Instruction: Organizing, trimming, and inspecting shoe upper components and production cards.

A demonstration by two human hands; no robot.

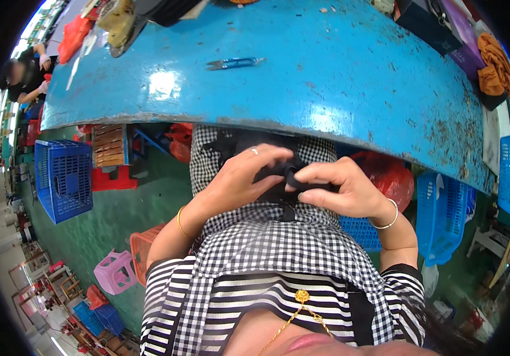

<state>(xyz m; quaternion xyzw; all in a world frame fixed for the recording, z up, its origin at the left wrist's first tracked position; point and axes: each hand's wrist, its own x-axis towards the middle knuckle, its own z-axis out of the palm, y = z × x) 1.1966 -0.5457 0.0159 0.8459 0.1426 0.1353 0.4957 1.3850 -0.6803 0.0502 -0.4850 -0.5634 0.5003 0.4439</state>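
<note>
Over my lap, a black fabric piece [276, 191] with narrow strap-like parts is gathered between my hands. My right hand [350, 188] pinches a black strip of it between thumb and fingers. Close on the other side, my left hand [240, 177] has its thumb and fingers curled about the dark material; its exact grip is partly lost against the black. More black cloth lies below my hands on the checked apron [284, 237]. Beyond them, blue-handled thread snips [234, 63] lie on the blue table [326, 77], touched by neither hand.
The table's worn edge runs just beyond my hands. Blue crates [65, 178] stand at left and right, with red plastic bags [385, 178] under the table. A pink stool [115, 271] is on the left floor. Far left, another person [26, 77] works at the table.
</note>
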